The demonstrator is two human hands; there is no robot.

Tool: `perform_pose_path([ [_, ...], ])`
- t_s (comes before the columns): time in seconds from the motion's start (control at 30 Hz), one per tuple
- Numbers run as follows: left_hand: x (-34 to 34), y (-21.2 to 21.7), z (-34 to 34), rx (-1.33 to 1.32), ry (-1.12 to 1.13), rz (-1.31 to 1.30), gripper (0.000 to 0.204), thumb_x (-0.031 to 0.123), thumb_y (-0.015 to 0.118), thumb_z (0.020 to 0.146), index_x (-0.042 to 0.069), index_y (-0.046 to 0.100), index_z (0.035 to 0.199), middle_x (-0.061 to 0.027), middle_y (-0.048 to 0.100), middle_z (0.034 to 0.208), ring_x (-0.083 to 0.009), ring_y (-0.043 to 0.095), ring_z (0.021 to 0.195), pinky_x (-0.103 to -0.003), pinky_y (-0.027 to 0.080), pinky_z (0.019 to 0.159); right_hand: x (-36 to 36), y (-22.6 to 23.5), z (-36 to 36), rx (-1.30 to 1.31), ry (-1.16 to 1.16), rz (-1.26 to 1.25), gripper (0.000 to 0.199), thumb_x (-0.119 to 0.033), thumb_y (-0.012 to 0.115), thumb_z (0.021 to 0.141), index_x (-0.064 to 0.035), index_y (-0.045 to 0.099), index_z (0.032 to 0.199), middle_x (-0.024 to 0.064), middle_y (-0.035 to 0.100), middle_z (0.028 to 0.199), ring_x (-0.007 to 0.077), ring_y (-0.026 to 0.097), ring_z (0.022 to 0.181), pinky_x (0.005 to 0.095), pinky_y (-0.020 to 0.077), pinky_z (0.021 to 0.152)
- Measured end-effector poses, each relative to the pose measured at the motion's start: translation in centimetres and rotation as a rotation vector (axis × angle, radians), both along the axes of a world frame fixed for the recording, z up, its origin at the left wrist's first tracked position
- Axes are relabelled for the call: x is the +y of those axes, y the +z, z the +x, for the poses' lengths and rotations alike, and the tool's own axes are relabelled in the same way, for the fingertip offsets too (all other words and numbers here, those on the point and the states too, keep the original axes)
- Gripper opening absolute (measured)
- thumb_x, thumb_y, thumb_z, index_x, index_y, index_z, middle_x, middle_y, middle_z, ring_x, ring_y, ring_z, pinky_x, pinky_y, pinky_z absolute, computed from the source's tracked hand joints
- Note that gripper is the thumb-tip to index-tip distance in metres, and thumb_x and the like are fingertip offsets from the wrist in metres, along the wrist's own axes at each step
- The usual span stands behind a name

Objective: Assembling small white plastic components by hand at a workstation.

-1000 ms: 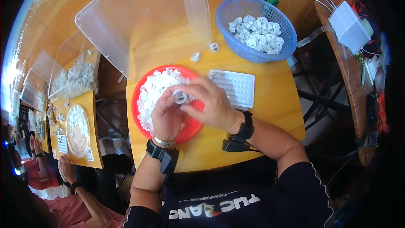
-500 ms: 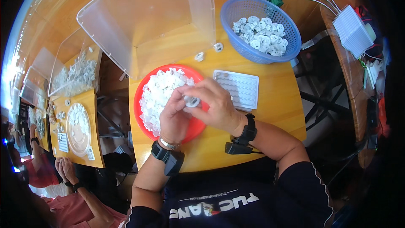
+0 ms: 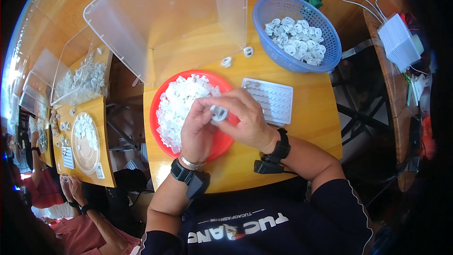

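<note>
My left hand [image 3: 198, 130] and my right hand [image 3: 245, 118] meet over the red plate [image 3: 155, 108], both pinching one small white ring-shaped plastic part [image 3: 219, 113] between their fingertips. The plate holds a heap of small white plastic pieces [image 3: 179, 106]. Just right of my hands lies a white grid tray [image 3: 271, 99] with rows of small cells. Both wrists wear black bands.
A blue basket [image 3: 330, 38] of white ring parts stands at the back right. Two loose rings [image 3: 236, 56] lie behind the plate. A clear plastic screen [image 3: 155, 19] stands at the back. Another person's hands [image 3: 73, 186] work at the bench on the left.
The held part has shifted slightly right and toward me over the plate; my fingers have turned around it. The view has shifted a little.
</note>
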State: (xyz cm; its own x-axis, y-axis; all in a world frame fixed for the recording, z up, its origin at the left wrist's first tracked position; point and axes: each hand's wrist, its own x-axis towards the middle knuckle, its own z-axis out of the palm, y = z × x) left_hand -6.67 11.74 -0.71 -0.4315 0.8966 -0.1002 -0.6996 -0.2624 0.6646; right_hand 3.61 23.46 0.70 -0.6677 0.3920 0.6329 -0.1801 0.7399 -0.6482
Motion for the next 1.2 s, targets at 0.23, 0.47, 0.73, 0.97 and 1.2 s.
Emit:
perform_pose_path([
  [0.23, 0.3, -0.1, 0.4, 0.024, -0.014, -0.006, 0.031, 0.020, 0.059, 0.095, 0.001, 0.052, 0.118, -0.0065, 0.061, 0.108, -0.0162, 0.060, 0.101, -0.031, 0.048, 0.090, 0.2, 0.1, 0.1, -0.031, -0.041, -0.028, 0.041, -0.005, 0.080, 0.068, -0.0095, 0.066, 0.107, 0.0091, 0.060, 0.091, 0.0280, 0.061, 0.085, 0.0363, 0.0511, 0.074],
  [0.47, 0.3, -0.2, -0.1, 0.029, -0.001, -0.008, 0.033, 0.020, 0.060, 0.094, 0.000, 0.054, 0.120, -0.0071, 0.062, 0.106, -0.0160, 0.060, 0.098, -0.031, 0.049, 0.087, 0.0, 0.6, 0.2, -0.089, -0.037, -0.068, 0.041, -0.012, 0.079, 0.069, -0.0081, 0.063, 0.107, 0.0116, 0.059, 0.099, 0.0320, 0.060, 0.094, 0.0405, 0.0513, 0.080],
  [0.73, -0.2, 0.4, -0.5, 0.055, -0.036, -0.061, 0.034, 0.023, 0.054, 0.096, 0.002, 0.056, 0.122, -0.0045, 0.063, 0.105, -0.0124, 0.057, 0.092, -0.028, 0.045, 0.080, 0.2, 0.2, 0.3, -0.048, -0.035, -0.069, 0.039, -0.010, 0.078, 0.069, -0.0068, 0.062, 0.105, 0.0123, 0.059, 0.098, 0.0321, 0.060, 0.093, 0.0396, 0.0513, 0.079],
  [0.97, 0.0, -0.5, -0.5, 0.055, -0.044, -0.052, 0.038, 0.026, 0.054, 0.096, 0.001, 0.052, 0.125, -0.0076, 0.061, 0.112, -0.0168, 0.058, 0.102, -0.033, 0.047, 0.088, 0.4, -0.1, 0.2, -0.047, -0.050, -0.085, 0.036, -0.010, 0.080, 0.068, -0.0052, 0.059, 0.097, 0.0125, 0.059, 0.094, 0.0324, 0.060, 0.088, 0.0394, 0.0505, 0.075],
  [1.2, 0.2, 0.8, -0.1, 0.056, 0.037, -0.067, 0.036, 0.027, 0.053, 0.098, 0.002, 0.050, 0.124, -0.0082, 0.060, 0.109, -0.0178, 0.060, 0.097, -0.034, 0.049, 0.088, 0.5, 0.2, 0.1, -0.100, -0.049, -0.037, 0.038, -0.014, 0.081, 0.071, -0.0051, 0.062, 0.103, 0.0120, 0.059, 0.094, 0.0316, 0.060, 0.091, 0.0398, 0.0499, 0.078],
])
